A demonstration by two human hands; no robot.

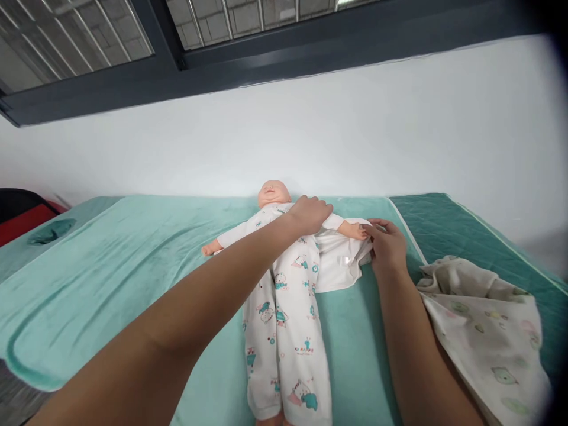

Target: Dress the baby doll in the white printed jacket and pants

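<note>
Right hand (387, 244) fingers pinching the white flap (339, 266) beside the doll (284, 302), left hand (311, 213) resting palm down on its chest, fingers loosely curled and gripping nothing, doll lying face up on the teal mat (133, 254), patterned cloth (483, 331) lying crumpled just right.

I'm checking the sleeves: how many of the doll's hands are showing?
2. One bare doll hand lies on the teal mat at picture left; the other doll hand lies on the white flap, by the person's right hand. None seems hidden.
</note>
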